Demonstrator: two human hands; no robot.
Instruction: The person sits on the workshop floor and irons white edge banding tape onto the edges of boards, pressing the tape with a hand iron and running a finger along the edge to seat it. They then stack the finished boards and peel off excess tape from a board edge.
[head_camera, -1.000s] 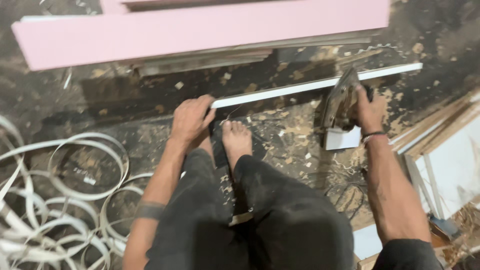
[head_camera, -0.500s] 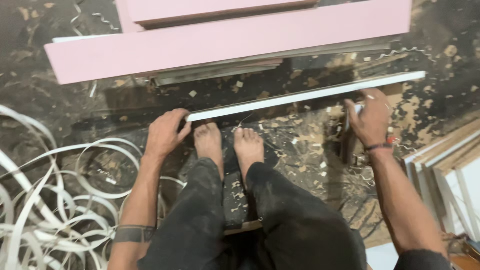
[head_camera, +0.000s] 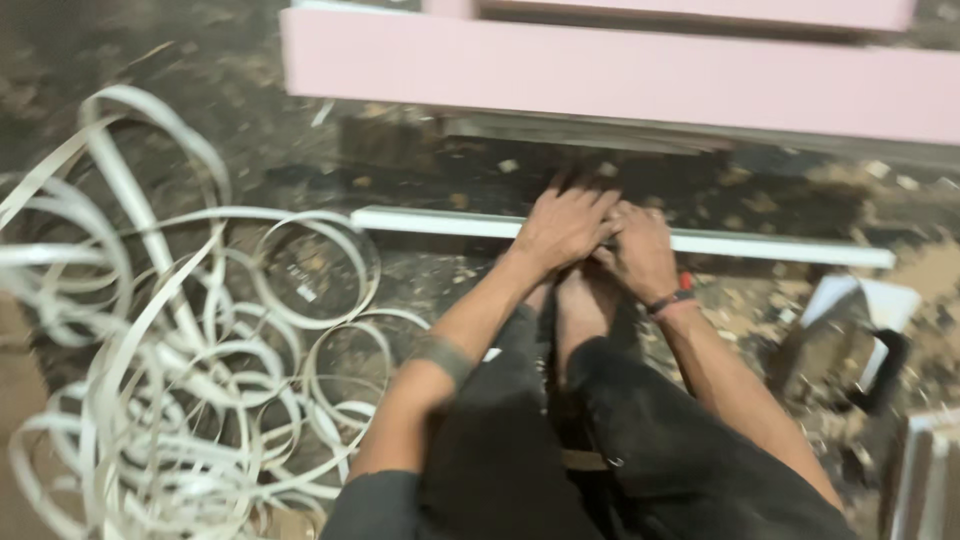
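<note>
Mid frame: left hand (head_camera: 565, 225) and right hand (head_camera: 635, 250) side by side, fingers bent, pressing white strip (head_camera: 620, 235) to floor (head_camera: 430, 180); steadying step, needs even pressure; trim coils (head_camera: 190, 340) left

Littered floor (head_camera: 200, 110): white strip (head_camera: 440, 222), pink boards (head_camera: 620, 75), coils (head_camera: 180, 330).

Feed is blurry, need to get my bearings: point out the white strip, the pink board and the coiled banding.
white strip (head_camera: 430, 221), head view, its bare left part
pink board (head_camera: 600, 75), head view, middle of its face
coiled banding (head_camera: 170, 330), head view, a loop in the pile
</note>
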